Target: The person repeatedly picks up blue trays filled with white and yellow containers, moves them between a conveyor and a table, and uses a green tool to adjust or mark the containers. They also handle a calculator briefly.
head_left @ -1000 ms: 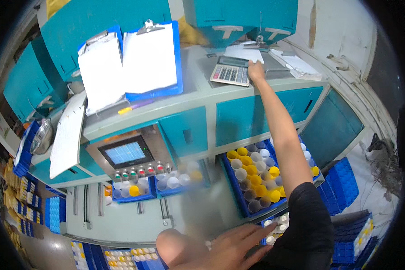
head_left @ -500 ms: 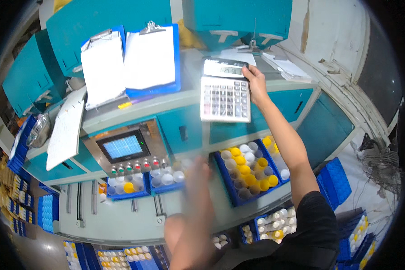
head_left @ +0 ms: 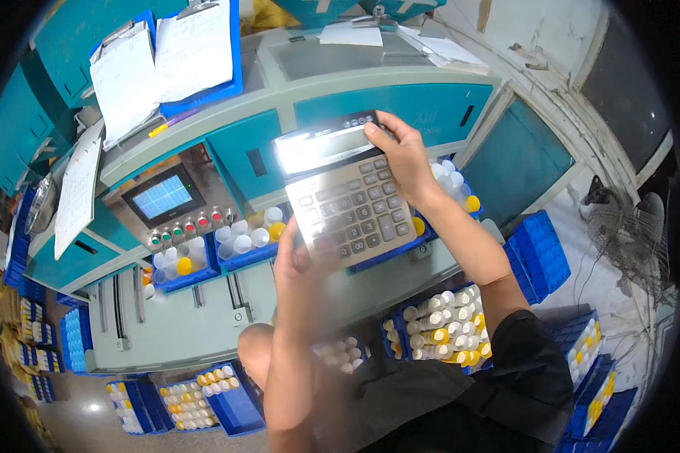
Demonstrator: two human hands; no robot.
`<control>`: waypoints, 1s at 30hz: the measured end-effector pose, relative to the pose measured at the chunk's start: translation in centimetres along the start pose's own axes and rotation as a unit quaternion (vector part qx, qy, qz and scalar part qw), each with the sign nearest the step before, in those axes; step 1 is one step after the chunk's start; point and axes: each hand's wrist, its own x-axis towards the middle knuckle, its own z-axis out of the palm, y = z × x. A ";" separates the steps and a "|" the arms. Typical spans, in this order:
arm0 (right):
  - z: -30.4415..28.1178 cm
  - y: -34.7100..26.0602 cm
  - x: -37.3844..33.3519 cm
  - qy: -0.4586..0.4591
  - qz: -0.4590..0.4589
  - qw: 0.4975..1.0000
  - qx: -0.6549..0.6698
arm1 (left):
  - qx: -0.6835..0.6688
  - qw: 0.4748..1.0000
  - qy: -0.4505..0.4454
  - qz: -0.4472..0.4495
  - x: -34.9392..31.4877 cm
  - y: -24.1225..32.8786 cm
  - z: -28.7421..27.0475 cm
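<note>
A silver calculator [head_left: 351, 200] with a black upper edge is tilted in front of me, glare washing over its display and left keys. At its upper right corner my right hand [head_left: 402, 155] is closed, thumb on the front beside the display and the other fingers mostly behind. My left hand [head_left: 290, 255] grips the lower left edge, its fingers partly hidden and its wrist side blurred. Behind the calculator, blue trays hold clear, white and yellow cups, including the tray [head_left: 251, 257] just left of my left hand.
A control panel with a lit screen [head_left: 164, 196] and a row of buttons stands to the left. Clipboards with papers [head_left: 193, 57] and a yellow pen [head_left: 159, 130] lie on the counter above. Trays of cups [head_left: 446, 328] sit below the bench; a wire-caged fan [head_left: 631, 241] stands at right.
The calculator has come down and nearer, tilting, in my right hand. My left hand has risen from the blur below to its lower left edge. The whole view has shifted.
</note>
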 end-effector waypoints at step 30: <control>-4.9 0.9 -12.7 -0.260 -0.004 0.965 -0.017 | 0.112 0.984 0.086 0.108 -1.8 -3.3 1.2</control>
